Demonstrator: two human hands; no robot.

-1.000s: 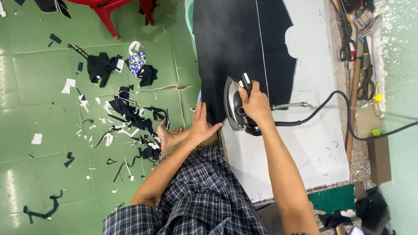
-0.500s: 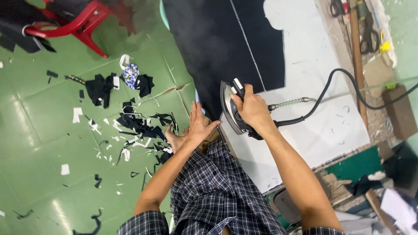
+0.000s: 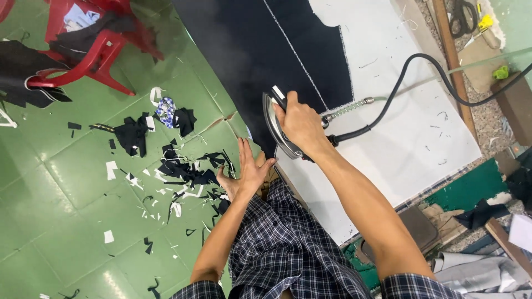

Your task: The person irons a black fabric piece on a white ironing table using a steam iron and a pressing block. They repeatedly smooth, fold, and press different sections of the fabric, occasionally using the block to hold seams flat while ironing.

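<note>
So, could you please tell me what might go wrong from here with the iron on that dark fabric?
1. The right hand holds the iron on the dark fabric at the table's edge; if it rests there, the cloth may scorch.
2. The black cord loops across the white table; a snag could tug the iron.
3. The left hand hangs open close beside the soleplate and could get burned.

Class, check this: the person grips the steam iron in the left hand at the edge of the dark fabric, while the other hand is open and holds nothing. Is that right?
Not quite. The head view shows the right hand gripping the steam iron at the edge of the dark fabric; the left hand is open and holds nothing.
</note>
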